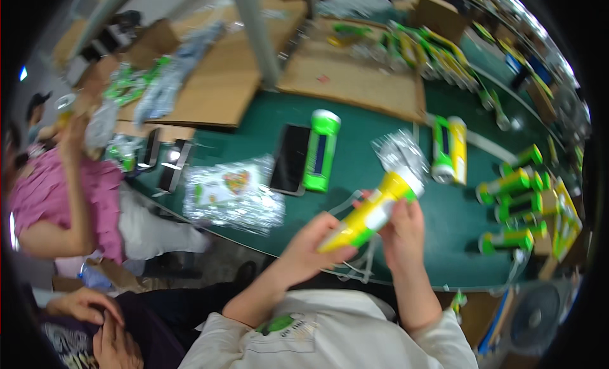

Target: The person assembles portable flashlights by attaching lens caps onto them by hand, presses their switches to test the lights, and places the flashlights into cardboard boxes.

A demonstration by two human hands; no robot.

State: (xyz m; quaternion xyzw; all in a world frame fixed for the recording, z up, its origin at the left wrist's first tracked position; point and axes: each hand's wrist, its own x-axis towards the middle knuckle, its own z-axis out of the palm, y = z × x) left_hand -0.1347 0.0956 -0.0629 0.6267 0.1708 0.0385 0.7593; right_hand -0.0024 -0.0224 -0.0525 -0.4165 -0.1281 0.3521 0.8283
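1. Left hand [315, 239]: its grip is closed around the lower end of a yellow plastic cylinder with green trim and a white cap [373, 209], which it holds tilted above the near edge of the counter.
2. Right hand [403, 226]: its fingers are wrapped round the upper part of the same cylinder, just below the white cap; this grip is also closed on it.
3. Dark green counter [355, 172]: the work surface below both hands, its near edge curving through the lower middle of the view.
4. Green plastic cylinder with a dark panel [321, 150]: lies flat on the counter, just beside a black flat phone-like slab [290, 158].
5. Crinkled clear plastic wrapping with a coloured print [233, 192]: lies on the counter left of the slab.
6. Yellow and green cylinder pair [450, 148]: lies on the counter beyond the held cylinder, near a crumpled silvery wrapper [398, 152].
7. Cluster of small green cylinders [515, 210]: lies at the right of the counter.
8. Brown cardboard sheets [222, 83]: cover the far part of the counter.
9. Person in a pink top [63, 197]: sits at the left, apart from the hands described.
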